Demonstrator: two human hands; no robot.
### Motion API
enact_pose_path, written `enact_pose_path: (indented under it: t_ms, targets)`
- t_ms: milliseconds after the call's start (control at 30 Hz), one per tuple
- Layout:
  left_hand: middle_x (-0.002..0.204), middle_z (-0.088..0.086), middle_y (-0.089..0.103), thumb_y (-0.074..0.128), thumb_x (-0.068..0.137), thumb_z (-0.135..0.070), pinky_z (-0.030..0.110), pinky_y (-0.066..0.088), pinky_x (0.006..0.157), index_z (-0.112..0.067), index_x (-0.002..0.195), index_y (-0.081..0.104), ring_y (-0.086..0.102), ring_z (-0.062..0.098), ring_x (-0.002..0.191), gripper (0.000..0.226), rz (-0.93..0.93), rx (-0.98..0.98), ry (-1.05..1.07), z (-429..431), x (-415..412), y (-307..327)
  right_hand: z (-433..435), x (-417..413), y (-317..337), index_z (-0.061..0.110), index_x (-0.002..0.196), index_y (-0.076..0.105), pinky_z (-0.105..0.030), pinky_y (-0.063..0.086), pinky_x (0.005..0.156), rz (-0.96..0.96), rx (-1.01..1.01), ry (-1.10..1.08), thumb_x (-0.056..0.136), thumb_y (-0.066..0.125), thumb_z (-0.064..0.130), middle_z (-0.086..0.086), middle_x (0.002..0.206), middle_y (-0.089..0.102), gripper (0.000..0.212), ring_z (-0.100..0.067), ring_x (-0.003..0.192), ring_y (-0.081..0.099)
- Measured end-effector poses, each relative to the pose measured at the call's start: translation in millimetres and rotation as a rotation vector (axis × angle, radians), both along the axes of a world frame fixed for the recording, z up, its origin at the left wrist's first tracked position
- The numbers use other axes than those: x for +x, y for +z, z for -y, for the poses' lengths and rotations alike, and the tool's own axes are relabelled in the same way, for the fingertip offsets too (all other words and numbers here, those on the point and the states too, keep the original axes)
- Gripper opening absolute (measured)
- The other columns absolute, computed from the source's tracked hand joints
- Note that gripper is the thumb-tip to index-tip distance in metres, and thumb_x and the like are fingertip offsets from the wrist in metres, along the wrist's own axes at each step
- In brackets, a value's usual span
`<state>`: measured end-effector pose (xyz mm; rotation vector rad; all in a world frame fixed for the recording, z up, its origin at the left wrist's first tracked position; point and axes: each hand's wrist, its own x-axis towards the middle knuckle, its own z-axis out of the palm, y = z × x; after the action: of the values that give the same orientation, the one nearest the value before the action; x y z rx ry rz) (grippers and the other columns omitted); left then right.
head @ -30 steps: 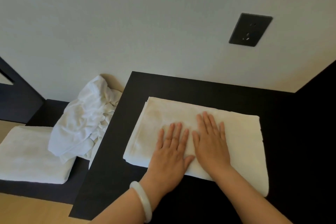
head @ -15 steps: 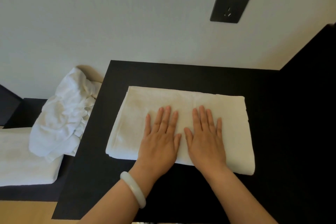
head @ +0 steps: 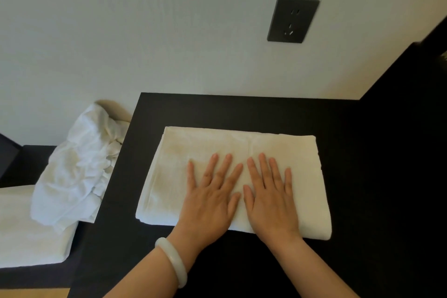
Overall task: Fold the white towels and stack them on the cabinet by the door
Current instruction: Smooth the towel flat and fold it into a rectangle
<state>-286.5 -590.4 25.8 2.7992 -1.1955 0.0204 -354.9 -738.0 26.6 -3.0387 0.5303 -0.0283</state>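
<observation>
Two flat hands on a folded towel atop the dark cabinet.

Left of the left hand [head: 210,197], a crumpled white towel [head: 77,167] drapes over another folded towel [head: 29,232] on a lower surface; a dark wall socket [head: 292,19] sits above the right hand [head: 270,197]. Both hands lie side by side, fingers spread straight, palms pressing the folded towel [head: 217,147] on the cabinet [head: 242,111].

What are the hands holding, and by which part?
Nothing is gripped. The left hand and right hand press flat on the folded towel, near its front edge.
</observation>
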Motion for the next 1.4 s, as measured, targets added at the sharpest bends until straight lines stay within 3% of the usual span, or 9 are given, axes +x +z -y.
enact_pose_path:
  t_ms: [267, 400, 500, 567, 667, 800, 1000, 1133, 1400]
  targets:
    - [0.162, 0.005, 0.024, 0.015, 0.1, -0.056, 0.071, 0.018, 0.111, -0.026, 0.156, 0.026, 0.019, 0.032, 0.149, 0.065, 0.021, 0.093, 0.292, -51.8, 54.3, 2.0, 42.4, -7.0, 21.3, 0.029, 0.153, -0.02, -0.041, -0.021, 0.119, -0.093, 0.089, -0.208, 0.09, -0.01, 0.066, 0.004, 0.165, -0.017, 0.074, -0.015, 0.149, -0.022]
    - [0.155, 0.009, 0.039, 0.022, 0.1, -0.044, 0.064, 0.023, 0.114, -0.016, 0.148, 0.043, 0.036, 0.035, 0.142, 0.06, -0.005, -0.026, 0.218, -4.3, 59.0, 20.4, 30.3, 37.1, 45.2, 0.024, 0.159, -0.003, -0.042, -0.016, 0.12, -0.012, 0.154, -0.113, 0.099, 0.001, 0.052, 0.002, 0.167, -0.006, 0.065, -0.016, 0.152, -0.014]
    - [0.161, 0.005, 0.028, 0.012, 0.102, -0.042, 0.058, 0.019, 0.117, -0.019, 0.154, 0.032, 0.019, 0.028, 0.149, 0.06, -0.05, 0.022, -0.025, 33.3, 56.4, 27.4, 18.8, 68.3, 37.3, 0.022, 0.159, -0.001, -0.04, -0.016, 0.121, -0.057, 0.113, 0.14, 0.1, -0.002, 0.044, 0.002, 0.167, -0.005, 0.063, -0.013, 0.152, -0.014]
    - [0.165, -0.001, 0.013, -0.007, 0.099, -0.052, 0.059, 0.005, 0.119, -0.026, 0.157, 0.015, 0.003, 0.025, 0.152, 0.067, -0.083, 0.07, -0.039, 32.1, 70.6, 18.8, 33.1, 75.0, 24.8, 0.024, 0.159, 0.001, -0.039, -0.016, 0.121, -0.081, 0.095, 0.145, 0.094, -0.008, 0.052, 0.003, 0.167, -0.001, 0.071, -0.012, 0.152, -0.011]
    - [0.158, -0.001, 0.034, -0.008, 0.097, -0.06, 0.065, 0.019, 0.115, -0.031, 0.153, 0.032, 0.026, 0.029, 0.148, 0.075, -0.097, 0.12, 0.095, 14.9, 93.7, 13.7, 68.1, 64.6, 19.3, 0.026, 0.158, 0.014, -0.038, -0.012, 0.123, -0.031, 0.093, 0.037, 0.081, -0.02, 0.067, 0.002, 0.165, 0.016, 0.095, -0.014, 0.153, 0.002]
    - [0.163, -0.006, 0.022, 0.004, 0.097, -0.058, 0.058, 0.005, 0.119, -0.033, 0.155, 0.022, 0.009, 0.021, 0.152, 0.066, -0.128, 0.045, 0.279, -16.1, 116.3, 11.7, 108.6, 51.3, 19.1, 0.025, 0.156, 0.024, -0.045, -0.001, 0.124, -0.062, 0.099, -0.189, 0.097, 0.001, 0.056, 0.001, 0.162, 0.025, 0.071, -0.017, 0.153, 0.009]
    - [0.164, 0.003, 0.017, 0.021, 0.103, -0.051, 0.049, 0.011, 0.122, -0.032, 0.158, 0.006, 0.014, 0.022, 0.151, 0.06, -0.456, -0.234, 0.521, -60.8, 117.3, 20.0, 134.6, 22.1, 29.0, 0.032, 0.159, 0.007, -0.046, 0.002, 0.123, 0.002, 0.604, -0.417, 0.105, 0.029, 0.047, 0.001, 0.165, 0.017, 0.06, -0.02, 0.153, 0.008]
    - [0.156, 0.013, 0.033, 0.035, 0.104, -0.042, 0.047, 0.029, 0.115, -0.013, 0.156, 0.018, 0.033, 0.031, 0.142, 0.062, -0.458, -0.327, 0.65, -68.1, 87.5, 29.3, 124.9, -7.0, 31.7, 0.04, 0.153, 0.026, -0.049, 0.038, 0.111, 0.013, 0.679, -0.488, 0.096, 0.038, 0.062, 0.004, 0.145, 0.048, 0.062, -0.023, 0.135, 0.043]
    - [0.145, 0.021, 0.041, 0.037, 0.101, -0.053, 0.053, 0.036, 0.107, -0.003, 0.147, 0.032, 0.044, 0.041, 0.128, 0.068, -0.756, -0.412, 0.967, -59.9, 72.4, 52.8, 116.9, -13.6, 43.9, 0.018, 0.147, 0.038, -0.043, 0.05, 0.092, -0.029, 1.033, -0.766, 0.097, 0.054, 0.048, -0.008, 0.132, 0.054, 0.061, -0.025, 0.111, 0.057]
